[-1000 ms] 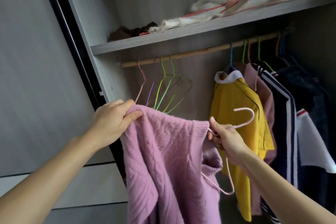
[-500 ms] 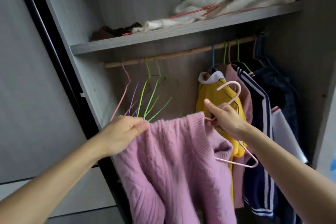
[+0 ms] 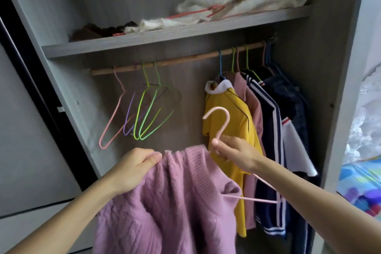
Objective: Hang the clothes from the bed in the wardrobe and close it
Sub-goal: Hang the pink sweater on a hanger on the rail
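Holding pink sweater (image 3: 171,202) by its shoulder in closed left grip (image 3: 136,168); pinching pink hanger (image 3: 223,128) at neck in right grip (image 3: 235,155), hook upright. Held before open wardrobe (image 3: 165,41), below rail (image 3: 185,60), beside yellow shirt (image 3: 239,113).

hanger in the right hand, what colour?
Pale pink hanger, gripped by the right hand; head view.

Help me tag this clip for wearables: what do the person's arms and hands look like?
The left arm and right arm are bare to the frame edge, no sleeves. The left hand and right hand wear no gloves; I see no watch, bracelet or ring.
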`<action>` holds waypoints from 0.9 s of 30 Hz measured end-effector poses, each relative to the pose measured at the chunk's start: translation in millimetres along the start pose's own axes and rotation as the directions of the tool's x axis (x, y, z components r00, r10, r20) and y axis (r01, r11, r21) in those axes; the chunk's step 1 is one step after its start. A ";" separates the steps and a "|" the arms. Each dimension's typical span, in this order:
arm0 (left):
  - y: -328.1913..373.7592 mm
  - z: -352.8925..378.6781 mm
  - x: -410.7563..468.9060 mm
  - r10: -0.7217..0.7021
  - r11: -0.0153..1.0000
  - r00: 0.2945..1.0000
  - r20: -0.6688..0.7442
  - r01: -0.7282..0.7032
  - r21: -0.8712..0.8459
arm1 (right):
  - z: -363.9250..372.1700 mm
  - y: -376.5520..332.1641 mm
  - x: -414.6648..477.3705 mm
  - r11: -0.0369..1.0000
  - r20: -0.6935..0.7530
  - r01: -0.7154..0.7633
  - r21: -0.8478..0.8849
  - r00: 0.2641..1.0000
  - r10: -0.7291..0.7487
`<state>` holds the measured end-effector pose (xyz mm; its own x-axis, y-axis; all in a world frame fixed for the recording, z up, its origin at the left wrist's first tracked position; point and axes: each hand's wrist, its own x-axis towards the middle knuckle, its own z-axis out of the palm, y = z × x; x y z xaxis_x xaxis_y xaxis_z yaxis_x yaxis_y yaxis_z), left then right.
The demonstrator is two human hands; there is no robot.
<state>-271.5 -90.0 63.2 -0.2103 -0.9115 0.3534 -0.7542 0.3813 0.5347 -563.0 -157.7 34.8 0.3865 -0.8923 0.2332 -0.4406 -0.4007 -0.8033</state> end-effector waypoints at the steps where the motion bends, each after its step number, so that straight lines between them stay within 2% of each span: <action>1: -6.3 -1.5 -3.1 -0.027 0.999 0.999 -0.019 0.026 -0.046 | 0.7 14.2 -3.7 0.995 -0.036 -0.026 -0.099 0.999 0.022; 2: -12.5 -2.4 -5.7 -0.051 0.996 0.998 -0.033 0.049 -0.071 | 3.0 28.0 -6.3 0.993 -0.083 -0.068 -0.093 0.995 0.060; 3: -17.2 -2.3 -7.4 -0.068 0.997 0.997 -0.049 0.065 -0.047 | 7.0 38.3 -7.7 0.996 -0.128 -0.089 -0.014 0.988 0.086; 5: -16.9 0.4 -7.7 -0.067 0.993 0.995 -0.074 0.073 0.090 | 16.4 44.5 -6.2 0.993 -0.180 -0.090 0.080 0.978 0.103; 7: -11.1 3.1 -6.4 -0.038 0.988 0.994 -0.099 0.052 0.145 | 23.6 34.2 -3.4 0.993 -0.191 -0.079 0.090 0.977 0.095; 12: 4.9 -8.1 0.6 -0.038 0.976 0.986 -0.163 0.072 0.204 | 33.2 4.7 2.5 0.996 -0.135 0.044 0.082 0.990 -0.033; 14: 13.1 -8.7 5.6 -0.067 0.977 0.991 -0.119 0.090 0.191 | 37.9 -4.7 2.6 0.990 -0.102 0.119 0.072 0.989 -0.111; 17: 21.7 -2.0 9.4 -0.146 0.944 0.987 -0.065 0.159 0.289 | 39.9 -10.8 5.1 0.981 -0.111 0.190 0.025 0.976 -0.187; 20: 27.6 9.9 5.5 -0.206 0.912 0.974 -0.094 0.227 0.343 | 34.5 -7.1 5.4 0.981 -0.078 0.145 0.132 0.988 -0.136; 23: 31.8 18.1 2.6 -0.235 0.889 0.967 -0.094 0.253 0.381 | 32.7 -4.6 2.9 0.986 -0.023 0.099 0.132 0.995 -0.096; 25: 35.5 23.1 2.9 -0.256 0.889 0.961 -0.103 0.276 0.365 | 32.2 -3.3 3.3 0.989 -0.050 0.103 0.102 0.994 -0.098; 27: 38.3 27.6 6.0 -0.266 0.911 0.957 -0.119 0.290 0.294 | 31.6 -2.3 6.5 0.990 -0.149 0.109 0.095 0.984 -0.094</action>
<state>-318.9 -85.2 64.6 0.0734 -0.9552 0.2867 -0.9308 0.0376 0.3635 -533.8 -156.0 20.8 0.3014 -0.8717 0.3863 -0.3174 -0.4737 -0.8215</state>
